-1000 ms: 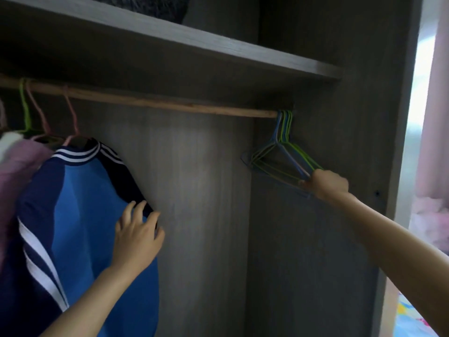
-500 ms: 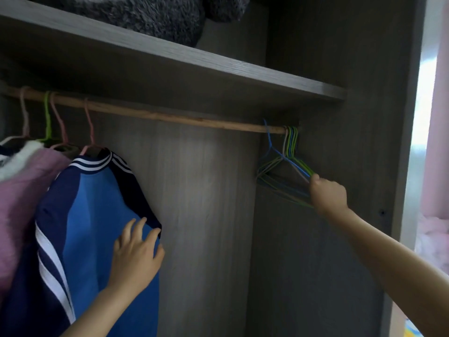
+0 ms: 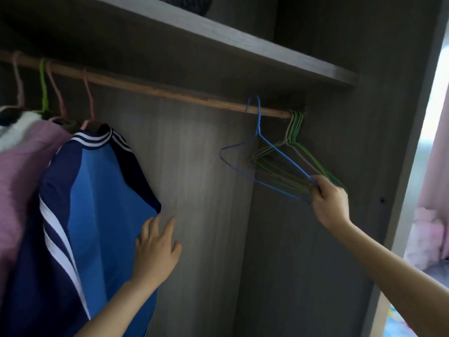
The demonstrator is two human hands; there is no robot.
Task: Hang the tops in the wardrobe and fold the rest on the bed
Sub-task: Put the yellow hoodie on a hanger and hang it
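Observation:
Inside the wardrobe a wooden rail (image 3: 155,87) runs from left to right. My right hand (image 3: 328,203) pinches the lower right corner of a blue wire hanger (image 3: 258,132), whose hook sits lifted at the rail, apart from a bunch of green and beige wire hangers (image 3: 295,132) at the rail's right end. A blue top with white stripes (image 3: 97,203) hangs on a pink hanger at the left. My left hand (image 3: 156,249) rests with spread fingers against that top's right edge.
A pink garment (image 3: 21,166) and a white fluffy one (image 3: 19,126) hang left of the blue top. A shelf (image 3: 243,47) spans above the rail with a dark furry item on it. The wardrobe's right wall (image 3: 364,154) stands close behind the hangers. Pink fabric (image 3: 427,234) lies outside at right.
My right hand has drawn the blue hanger leftward out of the bunch, and its hook now rises over the rail. My left hand has slid to the blue top's right edge.

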